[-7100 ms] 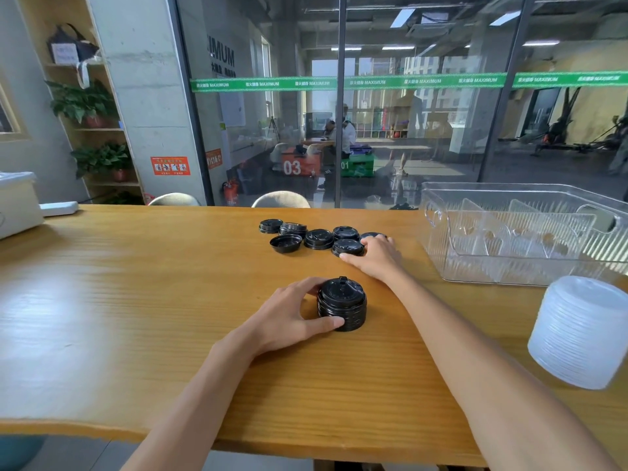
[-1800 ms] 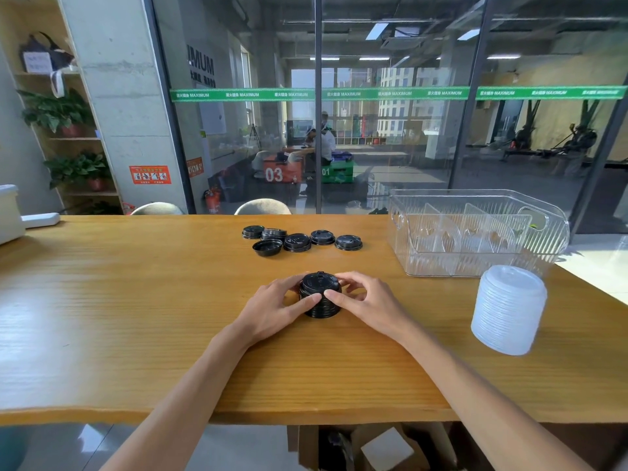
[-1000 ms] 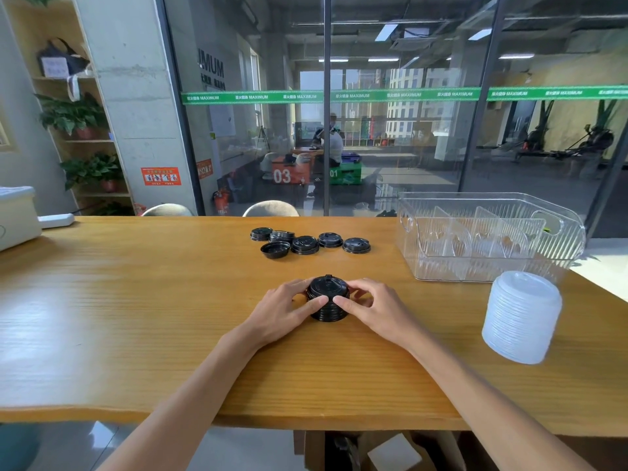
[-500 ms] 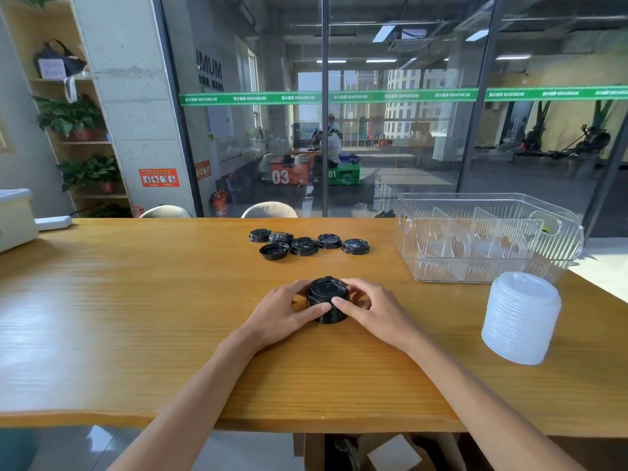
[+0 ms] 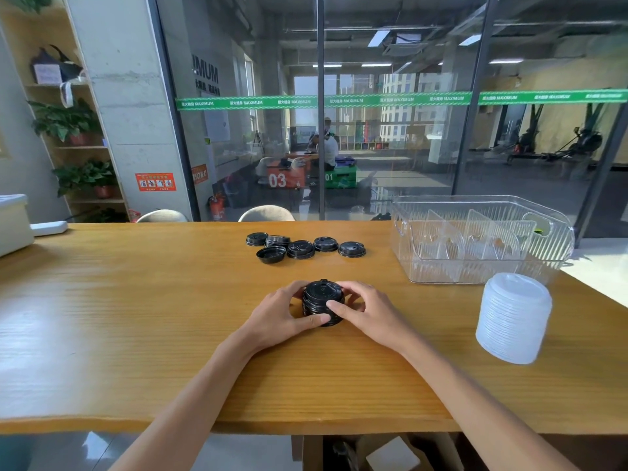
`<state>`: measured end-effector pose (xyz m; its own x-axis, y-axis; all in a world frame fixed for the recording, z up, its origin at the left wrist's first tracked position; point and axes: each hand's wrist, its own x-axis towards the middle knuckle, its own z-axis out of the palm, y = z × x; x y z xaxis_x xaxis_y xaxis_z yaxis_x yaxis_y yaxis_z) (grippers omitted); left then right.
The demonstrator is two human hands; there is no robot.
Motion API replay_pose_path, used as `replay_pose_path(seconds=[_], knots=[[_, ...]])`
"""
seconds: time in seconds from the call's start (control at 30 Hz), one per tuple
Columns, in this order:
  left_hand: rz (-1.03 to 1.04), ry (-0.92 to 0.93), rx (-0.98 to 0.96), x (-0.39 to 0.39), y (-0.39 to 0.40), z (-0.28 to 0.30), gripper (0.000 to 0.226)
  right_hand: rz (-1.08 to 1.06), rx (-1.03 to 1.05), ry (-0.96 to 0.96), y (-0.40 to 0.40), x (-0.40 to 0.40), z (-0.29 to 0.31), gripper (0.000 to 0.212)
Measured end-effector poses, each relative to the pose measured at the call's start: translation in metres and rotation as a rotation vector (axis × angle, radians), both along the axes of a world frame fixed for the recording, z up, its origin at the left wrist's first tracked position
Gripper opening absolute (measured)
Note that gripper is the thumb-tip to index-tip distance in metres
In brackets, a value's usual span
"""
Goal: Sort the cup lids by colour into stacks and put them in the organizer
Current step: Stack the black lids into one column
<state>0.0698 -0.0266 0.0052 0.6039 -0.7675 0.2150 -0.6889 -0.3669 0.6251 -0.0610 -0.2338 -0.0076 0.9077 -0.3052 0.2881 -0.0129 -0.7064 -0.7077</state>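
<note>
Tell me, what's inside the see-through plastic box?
The clear ribbed plastic organizer holds only upright clear dividers; no lids show. Its ribbed walls blur the floor, so anything tiny there is hidden.

Wooden table (image 5: 136, 317); glass wall (image 5: 390, 130) with green stripe (image 5: 339, 100); plant shelves (image 5: 78, 147) left
</note>
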Motion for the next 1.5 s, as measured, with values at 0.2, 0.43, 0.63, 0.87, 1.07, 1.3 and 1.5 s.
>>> replay_pose_path(seconds=[0.2, 0.43, 0.63, 0.87, 1.07, 1.3, 1.5], knots=[[0.048, 0.016, 0.001, 0.001, 0.002, 0.001, 0.106, 0.009, 0.09, 0.021, -0.009, 0.009, -0.001, 0.076], [0.121, -0.067, 0.056, 0.006, 0.004, 0.0, 0.109, -0.051, 0.065, 0.01, -0.02, 0.041, 0.015, 0.062], [0.162, -0.117, 0.075, 0.017, 0.009, -0.001, 0.104, -0.105, -0.043, 0.029, -0.034, 0.089, 0.023, 0.067], [0.182, -0.153, 0.018, 0.025, 0.007, -0.004, 0.092, -0.226, -0.155, 0.089, -0.041, 0.147, 0.016, 0.073], [0.194, -0.111, -0.035, 0.032, 0.003, -0.01, 0.088, -0.294, -0.188, 0.115, -0.038, 0.186, 0.019, 0.081], [0.228, -0.153, -0.044, 0.036, 0.001, -0.014, 0.085, -0.356, -0.227, 0.102, -0.029, 0.22, 0.02, 0.083], [0.226, -0.153, -0.049, 0.04, -0.001, -0.018, 0.084, -0.424, -0.252, 0.13, -0.025, 0.237, 0.016, 0.078]])
